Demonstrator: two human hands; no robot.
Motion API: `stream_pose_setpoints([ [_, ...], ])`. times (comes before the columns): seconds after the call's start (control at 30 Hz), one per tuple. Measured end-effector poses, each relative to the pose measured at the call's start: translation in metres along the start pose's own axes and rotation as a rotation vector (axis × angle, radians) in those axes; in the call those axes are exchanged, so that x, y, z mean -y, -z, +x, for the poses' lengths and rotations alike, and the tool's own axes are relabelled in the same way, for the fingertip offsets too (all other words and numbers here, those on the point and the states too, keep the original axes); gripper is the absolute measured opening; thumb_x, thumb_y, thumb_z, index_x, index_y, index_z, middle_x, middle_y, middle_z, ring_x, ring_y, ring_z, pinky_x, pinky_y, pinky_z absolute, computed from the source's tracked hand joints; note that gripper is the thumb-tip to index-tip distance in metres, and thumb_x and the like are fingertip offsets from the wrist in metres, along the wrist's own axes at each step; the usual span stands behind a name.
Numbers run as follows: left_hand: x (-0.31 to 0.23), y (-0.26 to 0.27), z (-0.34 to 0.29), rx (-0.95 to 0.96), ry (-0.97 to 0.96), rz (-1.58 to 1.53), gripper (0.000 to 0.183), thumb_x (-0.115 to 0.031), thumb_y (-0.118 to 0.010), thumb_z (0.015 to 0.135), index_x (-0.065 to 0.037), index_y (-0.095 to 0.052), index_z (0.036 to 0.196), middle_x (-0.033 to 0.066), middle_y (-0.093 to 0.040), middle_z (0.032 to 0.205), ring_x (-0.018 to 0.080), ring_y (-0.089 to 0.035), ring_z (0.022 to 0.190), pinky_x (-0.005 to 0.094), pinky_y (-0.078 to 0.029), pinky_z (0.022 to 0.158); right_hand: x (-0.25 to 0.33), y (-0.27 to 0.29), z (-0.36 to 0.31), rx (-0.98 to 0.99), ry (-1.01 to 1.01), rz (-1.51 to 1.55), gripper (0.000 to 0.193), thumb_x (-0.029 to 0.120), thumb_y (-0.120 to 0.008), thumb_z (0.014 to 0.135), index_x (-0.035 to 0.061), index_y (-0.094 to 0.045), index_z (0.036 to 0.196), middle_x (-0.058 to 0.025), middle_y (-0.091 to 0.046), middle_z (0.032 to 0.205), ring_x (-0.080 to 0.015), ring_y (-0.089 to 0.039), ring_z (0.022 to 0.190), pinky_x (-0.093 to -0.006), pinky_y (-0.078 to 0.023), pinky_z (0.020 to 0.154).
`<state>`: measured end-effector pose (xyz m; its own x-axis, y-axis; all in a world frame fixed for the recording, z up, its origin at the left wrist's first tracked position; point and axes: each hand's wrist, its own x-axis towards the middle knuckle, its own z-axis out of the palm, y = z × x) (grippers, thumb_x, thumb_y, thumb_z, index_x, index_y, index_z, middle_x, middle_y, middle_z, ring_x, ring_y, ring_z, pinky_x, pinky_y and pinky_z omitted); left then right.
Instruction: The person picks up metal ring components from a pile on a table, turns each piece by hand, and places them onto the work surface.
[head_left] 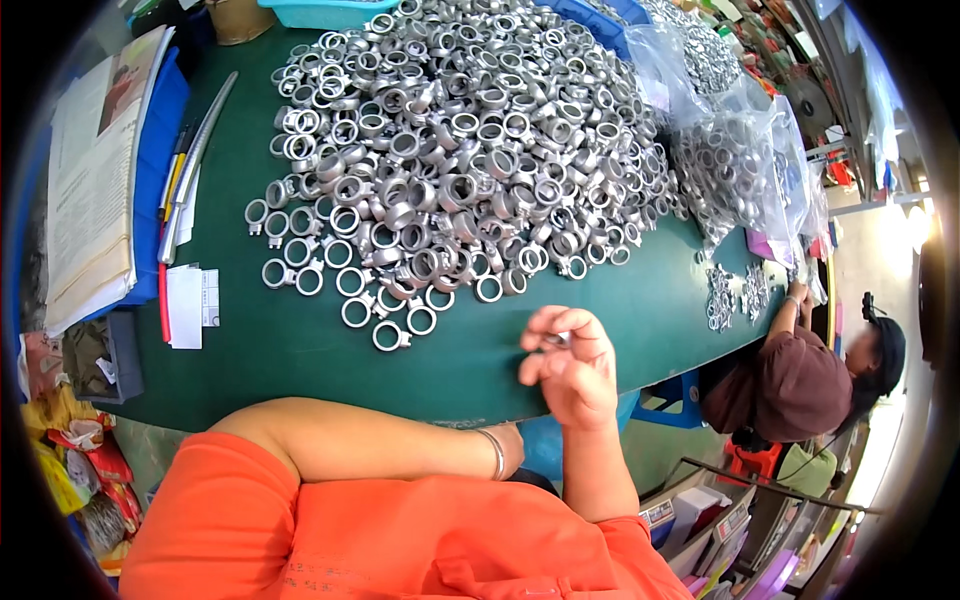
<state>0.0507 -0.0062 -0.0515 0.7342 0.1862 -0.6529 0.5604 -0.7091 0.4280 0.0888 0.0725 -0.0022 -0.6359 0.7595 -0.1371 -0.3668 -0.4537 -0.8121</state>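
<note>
A large heap of grey metal ring-shaped parts (440, 150), each with a small lug, covers the middle of the green table (260, 350). My right hand (580, 375) is raised over the table's near edge, in front of the heap. Its fingers are curled around a small shiny metal piece (558, 339), mostly hidden by them. Across my body reaches my left arm, with a bracelet (496, 455) at the wrist. My left hand (513, 446) is at the table's near edge, its fingers out of sight, so its grip cannot be seen.
On the left, papers (100, 170) lie on a blue bin (165, 130), beside pens and a long metal blade (195, 165). Clear plastic bags (740, 165) of parts stand at right. Beyond small metal pieces (720, 298), a co-worker (790, 385) sits at the table. Blue trays (600, 25) stand behind.
</note>
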Motion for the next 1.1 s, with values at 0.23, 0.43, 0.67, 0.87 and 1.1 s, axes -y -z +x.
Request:
stream_pose_setpoints([
  [0.23, 0.004, -0.008, -0.002, -0.286, -0.061, -0.099, 0.032, -0.024, -0.055, 0.07, -0.002, -0.067, 0.091, 0.0161, -0.061, 0.099, 0.0287, -0.056, 0.095, 0.039, -0.044, 0.077, -0.008, -0.012, 0.041, -0.068, 0.487, -1.623, 0.017, 0.013, -0.07, 0.068, 0.0054, -0.06, 0.081, -0.0095, -0.056, 0.08, -0.0259, -0.055, 0.069, -0.0347, -0.045, 0.061],
  [0.43, 0.001, -0.015, 0.011, -0.184, -0.033, -0.176, 0.038, -0.029, -0.058, 0.068, 0.0, -0.066, 0.092, 0.0198, -0.06, 0.1, 0.0316, -0.055, 0.097, 0.0385, -0.044, 0.08, 0.005, 0.0, 0.03, 0.062, 0.295, -1.287, 0.013, 0.004, -0.07, 0.068, 0.0023, -0.059, 0.076, -0.0069, -0.055, 0.082, -0.0155, -0.055, 0.067, -0.0253, -0.045, 0.055],
  [0.67, 0.001, -0.015, 0.009, -0.194, -0.02, -0.14, 0.038, -0.032, -0.058, 0.069, -0.002, -0.066, 0.091, 0.0174, -0.061, 0.099, 0.0302, -0.055, 0.096, 0.0375, -0.042, 0.082, 0.01, 0.008, 0.014, 0.084, 0.168, -0.608, 0.011, -0.001, -0.063, 0.075, -0.0014, -0.059, 0.086, -0.0091, -0.058, 0.09, -0.0093, -0.055, 0.067, -0.0189, -0.045, 0.052],
  [0.87, 0.001, -0.009, 0.001, -0.179, -0.026, -0.094, 0.034, -0.029, -0.056, 0.073, -0.003, -0.066, 0.092, 0.0136, -0.062, 0.097, 0.028, -0.056, 0.095, 0.0367, -0.041, 0.081, 0.011, 0.011, 0.005, 0.072, -0.165, -0.183, 0.024, 0.006, -0.045, 0.086, -0.0061, -0.054, 0.106, -0.0169, -0.062, 0.074, -0.0111, -0.052, 0.048, -0.0184, -0.035, 0.036],
  [1.1, 0.002, -0.019, 0.007, -0.228, -0.028, -0.092, 0.03, -0.026, -0.056, 0.071, -0.003, -0.067, 0.087, 0.0143, -0.062, 0.094, 0.0269, -0.057, 0.089, 0.0366, -0.042, 0.079, 0.018, 0.0, 0.017, 0.167, -0.06, 0.2, 0.02, 0.009, -0.043, 0.082, -0.0035, -0.051, 0.096, -0.0259, -0.056, 0.088, -0.0168, -0.051, 0.045, -0.0199, -0.032, 0.034],
])
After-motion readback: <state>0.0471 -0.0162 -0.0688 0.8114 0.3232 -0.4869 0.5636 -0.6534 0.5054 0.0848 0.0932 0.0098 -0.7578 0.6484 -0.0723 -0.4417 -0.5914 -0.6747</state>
